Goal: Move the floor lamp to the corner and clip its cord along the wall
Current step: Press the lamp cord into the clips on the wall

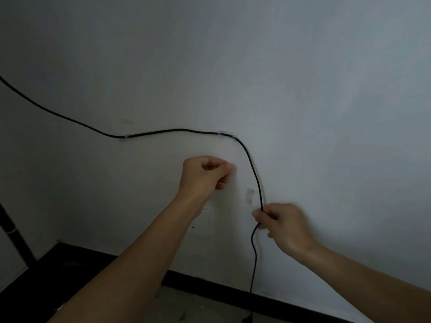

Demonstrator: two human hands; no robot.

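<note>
Right hand (283, 226) pinches the cord (163, 131) (near a clip (249, 195)); left hand (207, 172) fisted, contents unclear.

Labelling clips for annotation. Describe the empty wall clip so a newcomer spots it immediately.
On the white wall, follow the black cord down toward the right hand. Just left of the cord there sits a clear clip. Unlike the two clips higher up, it holds no cord.

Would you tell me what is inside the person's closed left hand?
Nothing shows. The left hand is curled shut near the wall, its fingers hiding any contents. The right hand pinches the black cord beside an empty clear clip.
</note>
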